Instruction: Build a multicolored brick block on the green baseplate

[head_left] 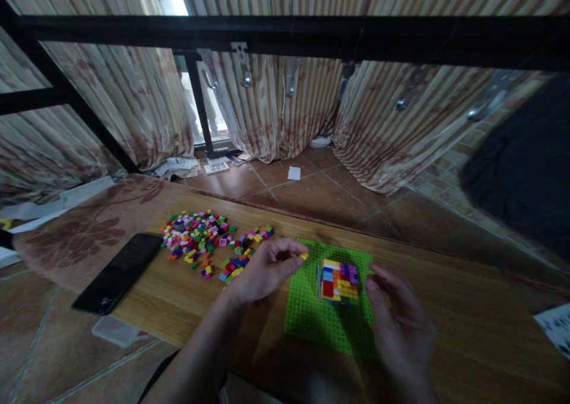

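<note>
On a green baseplate (303, 315) stands a block built of toy bricks (338, 280), its top a patchwork of red, yellow, white, blue, purple and orange. My left hand (271, 267) is at the plate's left edge, thumb and fingertips pinching a small yellow toy brick (304, 255). To the right of the block, my right hand (398, 315) hovers over the plate's right edge, thumb and fingers apart, with nothing visible between them. Its palm side is partly in shadow.
Loose bricks (196, 235) in many colours lie heaped on the wooden table (463, 321), with smaller clusters (238, 266) nearer my left hand. A black phone (118, 272) rests at the table's left end. Beyond the table are tiled floor, papers (294, 172) and striped curtains (285, 113).
</note>
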Available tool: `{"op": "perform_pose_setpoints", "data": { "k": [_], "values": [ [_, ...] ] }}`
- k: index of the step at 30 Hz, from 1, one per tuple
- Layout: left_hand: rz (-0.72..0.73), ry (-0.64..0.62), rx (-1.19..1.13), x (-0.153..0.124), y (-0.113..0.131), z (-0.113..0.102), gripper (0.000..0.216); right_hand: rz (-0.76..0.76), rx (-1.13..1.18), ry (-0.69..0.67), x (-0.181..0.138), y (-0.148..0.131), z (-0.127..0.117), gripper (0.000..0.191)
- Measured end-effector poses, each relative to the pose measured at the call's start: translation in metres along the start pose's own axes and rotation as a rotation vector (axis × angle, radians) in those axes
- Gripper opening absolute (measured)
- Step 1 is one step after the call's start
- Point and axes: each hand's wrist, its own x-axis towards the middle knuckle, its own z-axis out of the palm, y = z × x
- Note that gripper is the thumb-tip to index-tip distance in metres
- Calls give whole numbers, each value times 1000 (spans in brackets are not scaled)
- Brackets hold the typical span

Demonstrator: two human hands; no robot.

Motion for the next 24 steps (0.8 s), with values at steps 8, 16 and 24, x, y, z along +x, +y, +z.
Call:
{"op": "perform_pose_setpoints", "data": {
  "k": [8,16,24],
  "values": [
    [-156,-220,-341,-7,3,37,28,-497,-64,-236,-12,-17,3,37],
    [-181,-325,-324,-9,4,44,20,-546,-71,-272,-17,-16,4,42],
    [-212,-271,-330,-10,0,44,24,-504,-50,-324,-16,-19,0,32]
  ]
}}
